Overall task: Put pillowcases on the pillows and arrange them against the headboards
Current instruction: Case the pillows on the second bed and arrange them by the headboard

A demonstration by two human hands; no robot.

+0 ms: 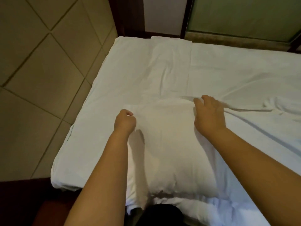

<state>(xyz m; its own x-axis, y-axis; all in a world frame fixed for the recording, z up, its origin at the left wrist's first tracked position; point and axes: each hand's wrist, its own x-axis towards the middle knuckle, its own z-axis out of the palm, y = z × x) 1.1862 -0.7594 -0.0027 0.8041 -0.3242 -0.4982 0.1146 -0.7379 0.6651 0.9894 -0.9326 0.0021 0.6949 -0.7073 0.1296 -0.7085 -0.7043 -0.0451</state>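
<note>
A white pillow (169, 144) lies on the bed in front of me, its long side running away from my body. My left hand (124, 120) pinches its far left corner with closed fingers. At the far right corner, my right hand (209, 114) presses on the pillow with fingers curled over the edge. A flat white pillowcase (171, 62) is spread on the sheet beyond the pillow, reaching the bed's far edge. I cannot tell whether the pillow has a case on it.
The white bed sheet (244, 75) is wrinkled to the right of my right hand. Beige floor tiles (40, 62) lie to the left of the bed. Dark wooden frame posts (128, 15) and a greenish panel (244, 13) stand beyond the far edge.
</note>
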